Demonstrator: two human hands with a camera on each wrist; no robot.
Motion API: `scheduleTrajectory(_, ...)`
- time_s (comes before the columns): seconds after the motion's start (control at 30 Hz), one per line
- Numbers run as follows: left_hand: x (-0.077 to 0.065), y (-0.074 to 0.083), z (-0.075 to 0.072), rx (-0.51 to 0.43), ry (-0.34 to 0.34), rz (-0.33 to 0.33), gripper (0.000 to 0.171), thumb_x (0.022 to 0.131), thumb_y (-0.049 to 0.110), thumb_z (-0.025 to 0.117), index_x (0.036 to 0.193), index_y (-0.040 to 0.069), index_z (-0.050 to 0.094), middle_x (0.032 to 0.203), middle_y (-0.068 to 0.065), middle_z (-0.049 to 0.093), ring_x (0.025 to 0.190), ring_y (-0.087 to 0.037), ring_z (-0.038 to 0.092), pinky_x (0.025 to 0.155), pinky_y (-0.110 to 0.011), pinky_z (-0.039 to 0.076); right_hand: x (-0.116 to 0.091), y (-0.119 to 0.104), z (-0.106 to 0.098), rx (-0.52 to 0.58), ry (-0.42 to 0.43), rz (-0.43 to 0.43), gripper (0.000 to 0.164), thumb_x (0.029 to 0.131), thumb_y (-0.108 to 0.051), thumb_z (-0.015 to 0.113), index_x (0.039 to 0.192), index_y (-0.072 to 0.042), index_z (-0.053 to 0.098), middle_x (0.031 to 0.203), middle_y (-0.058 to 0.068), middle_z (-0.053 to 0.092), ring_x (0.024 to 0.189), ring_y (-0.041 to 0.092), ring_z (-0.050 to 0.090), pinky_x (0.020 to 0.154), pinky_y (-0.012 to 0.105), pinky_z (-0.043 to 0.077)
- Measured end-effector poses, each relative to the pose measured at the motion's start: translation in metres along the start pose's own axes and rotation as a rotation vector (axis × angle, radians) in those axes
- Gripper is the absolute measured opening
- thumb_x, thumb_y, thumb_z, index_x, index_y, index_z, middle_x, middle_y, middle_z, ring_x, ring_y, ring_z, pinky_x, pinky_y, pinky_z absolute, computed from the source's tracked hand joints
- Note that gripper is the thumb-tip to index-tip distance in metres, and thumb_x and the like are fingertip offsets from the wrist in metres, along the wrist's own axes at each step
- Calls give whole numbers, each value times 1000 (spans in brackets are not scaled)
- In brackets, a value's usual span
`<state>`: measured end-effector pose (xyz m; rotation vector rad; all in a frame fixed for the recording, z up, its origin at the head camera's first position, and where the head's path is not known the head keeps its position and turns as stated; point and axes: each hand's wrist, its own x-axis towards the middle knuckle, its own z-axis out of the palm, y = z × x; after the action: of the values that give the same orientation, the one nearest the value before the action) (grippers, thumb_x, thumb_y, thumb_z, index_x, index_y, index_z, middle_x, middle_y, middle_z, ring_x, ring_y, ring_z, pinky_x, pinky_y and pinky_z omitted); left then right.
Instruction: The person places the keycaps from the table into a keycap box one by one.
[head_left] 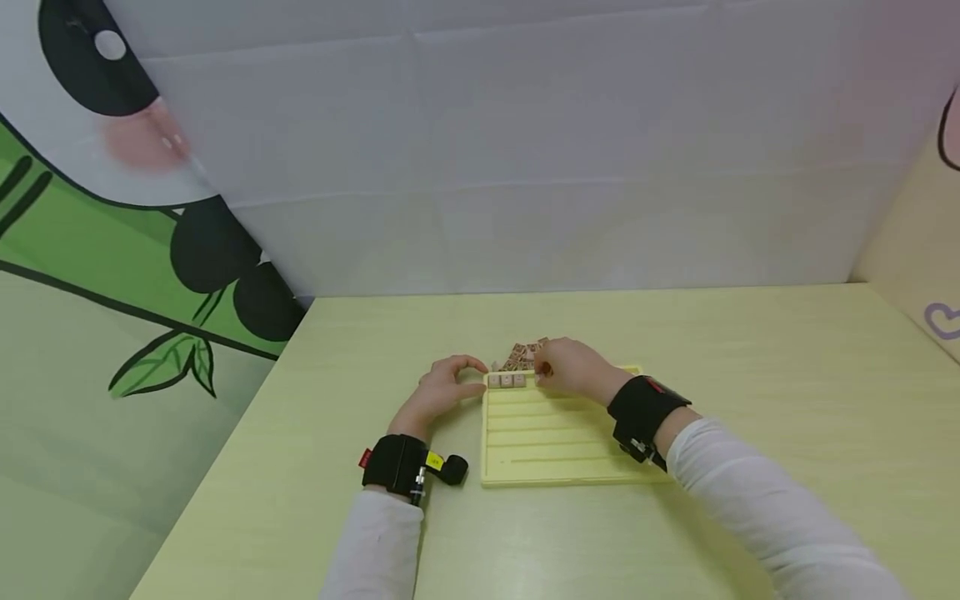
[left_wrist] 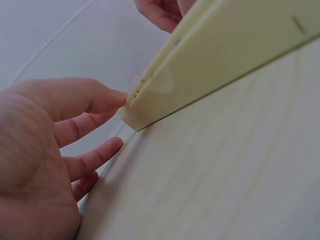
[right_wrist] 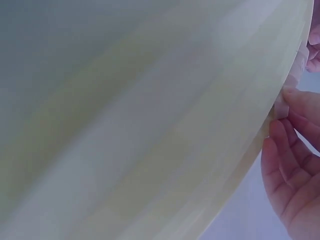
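Observation:
A pale yellow board with ridged rows [head_left: 555,433] lies on the table. Three small light tiles [head_left: 507,381] with dark marks stand at the left of its top row. My right hand [head_left: 573,367] is over that row, pinching a small tile [right_wrist: 281,107] between thumb and fingertips, just right of the three. At the board's upper left corner, my left hand [head_left: 442,390] touches the edge with its fingertips, thumb and forefinger apart. The left wrist view shows that hand [left_wrist: 60,135] with its other fingers loosely bent below the corner.
Behind the board's top edge lies a heap of brown tiles [head_left: 521,356], partly hidden by my right hand. The light wooden table [head_left: 787,375] runs back to a white cloth wall [head_left: 525,167]. A printed cartoon panel [head_left: 112,250] stands along the left side.

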<state>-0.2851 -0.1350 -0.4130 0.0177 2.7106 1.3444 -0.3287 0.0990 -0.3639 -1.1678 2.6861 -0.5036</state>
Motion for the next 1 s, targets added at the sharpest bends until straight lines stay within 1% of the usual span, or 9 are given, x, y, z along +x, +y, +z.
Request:
scheduleTrajectory(0.17,6,1,1,0,0,-3,24,82,23,69,105,18,66,141,-8,49,137,-34,32,111,-62,15,3,3,-1,-24,9,-28,5,87,-10,66,89,-6,68,82,4,60,71,16,52,70,31,47)
scheduleTrajectory(0.23,8,1,1,0,7,0,24,82,22,69,105,18,66,142,-8,47,137,-35,31,111,-62,14,5,3,-1,-27,10,-35,5,86,-10,67,89,-6,68,82,4,59,72,16,52,73,32,47)
scheduleTrajectory(0.43,10,1,3,-12,19,-22,24,81,23,70,105,19,65,143,-9,47,138,-35,30,111,-62,14,10,5,-1,-22,8,-53,5,86,-9,68,88,-5,69,80,4,61,70,16,54,75,32,49)
scheduleTrajectory(0.5,10,2,3,-8,21,-24,24,81,23,69,105,19,66,143,-9,47,138,-35,31,111,-63,12,11,6,-1,-21,5,-58,4,86,-8,67,87,-5,69,80,5,62,69,16,54,73,32,49)
scheduleTrajectory(0.63,2,-1,1,6,4,2,24,82,22,69,105,18,66,143,-11,47,138,-37,31,110,-65,10,7,-3,6,-23,10,-40,4,86,-8,66,88,-6,69,81,5,62,69,15,52,70,30,46)
scheduleTrajectory(0.7,-1,-2,0,9,-4,9,24,82,22,69,105,17,66,143,-11,47,137,-37,31,110,-64,12,5,-7,9,-26,18,-35,3,86,-9,66,88,-6,69,80,4,62,69,15,52,68,30,46)
scheduleTrajectory(0.87,-8,-7,-4,31,-18,22,24,81,23,70,104,18,66,142,-9,48,137,-37,30,110,-64,9,2,-18,16,-27,40,-29,3,87,-9,66,84,-8,67,75,4,59,65,15,48,68,30,44)
scheduleTrajectory(0.93,-11,-8,-5,41,-25,30,24,81,23,70,104,18,66,142,-9,48,137,-38,30,109,-65,6,0,-22,18,-27,46,-25,4,87,-8,66,83,-8,67,73,3,59,64,15,47,68,30,43)
scheduleTrajectory(1.0,-14,-10,-7,44,-34,41,25,80,23,70,104,18,66,142,-10,48,137,-38,30,109,-66,5,-1,-27,21,-31,49,-12,3,87,-8,65,84,-8,67,73,3,59,64,14,47,68,30,43)
